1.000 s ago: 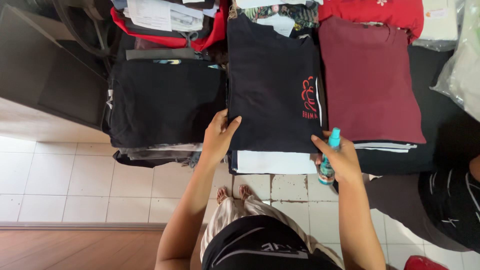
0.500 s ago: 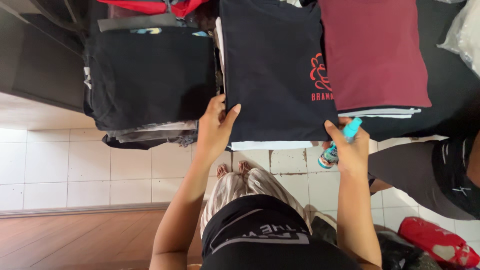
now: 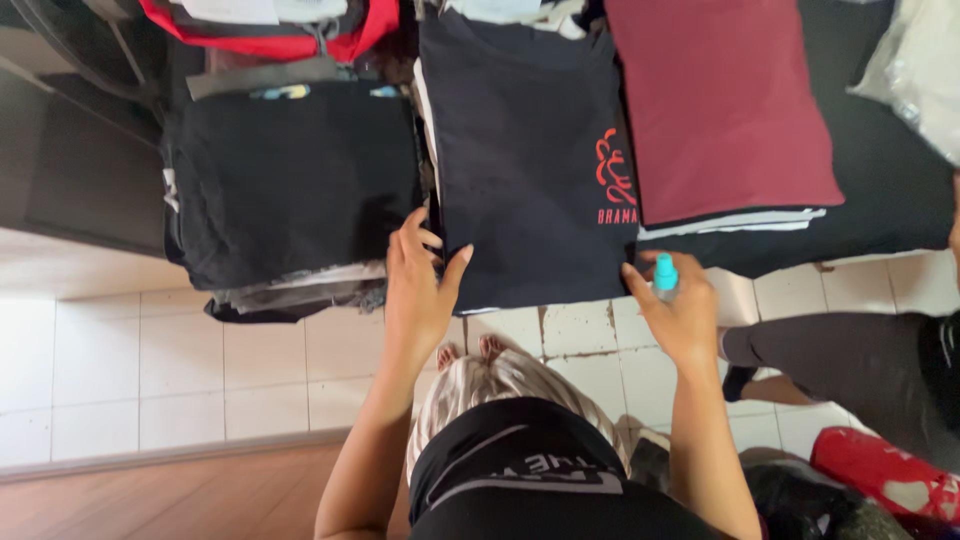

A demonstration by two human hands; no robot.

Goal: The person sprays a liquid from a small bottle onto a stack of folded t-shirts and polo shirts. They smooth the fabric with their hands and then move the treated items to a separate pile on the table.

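Observation:
A folded dark navy shirt (image 3: 520, 160) with a red emblem tops the middle stack of clothes. My left hand (image 3: 420, 290) rests flat on its near left corner, fingers spread, holding nothing. My right hand (image 3: 675, 310) is at the shirt's near right corner and grips a small turquoise bottle (image 3: 665, 275), whose cap sticks up above my fingers. A folded maroon shirt (image 3: 720, 110) lies on the stack to the right. A pile of black folded garments (image 3: 290, 180) sits to the left.
White floor tiles (image 3: 150, 370) lie below the stacks, with wood flooring (image 3: 150, 500) nearer me. Another person's dark-clothed leg (image 3: 850, 350) is at the right, beside a red object (image 3: 880, 480). A red bag (image 3: 270, 30) lies at the top left, clear plastic packaging (image 3: 920, 70) at the top right.
The view has drifted, so the stacks sit higher and further left. My hands have stayed at the navy shirt's near edge, and the white layer showing under that edge is now mostly covered.

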